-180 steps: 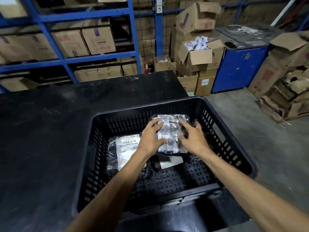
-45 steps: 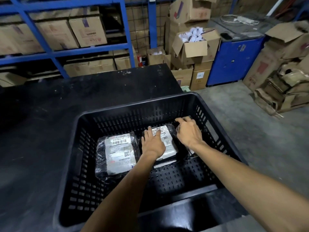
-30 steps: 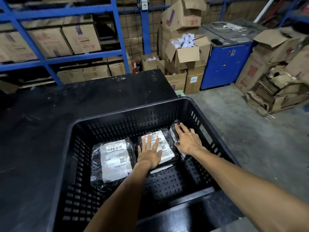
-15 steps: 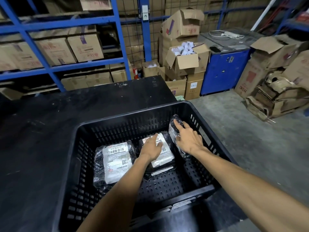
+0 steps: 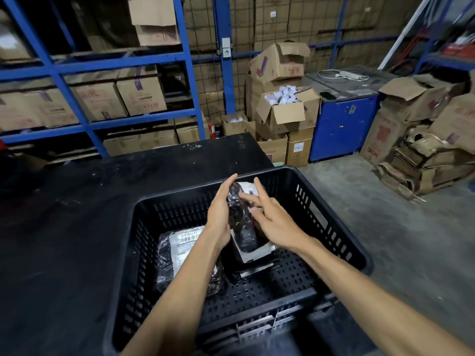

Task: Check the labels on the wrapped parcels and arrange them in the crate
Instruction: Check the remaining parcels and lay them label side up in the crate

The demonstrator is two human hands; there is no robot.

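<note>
Crate [image 5: 334, 235] on table [image 5: 64, 240]; parcel [image 5: 177, 250] inside, left.

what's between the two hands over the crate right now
In the head view, a black-wrapped parcel stands on edge between the left hand and right hand.

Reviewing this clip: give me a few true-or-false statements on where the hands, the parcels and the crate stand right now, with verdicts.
1. Both hands are on one wrapped parcel raised on edge above the crate floor. True: left hand and right hand flank it.
2. The black crate holds no other parcels. False: a labelled parcel lies flat at its left, another beneath the hands.
3. The flat left parcel shows its barcode label face up. True.
4. The crate sits on the concrete floor. False: it rests on the black table.
</note>
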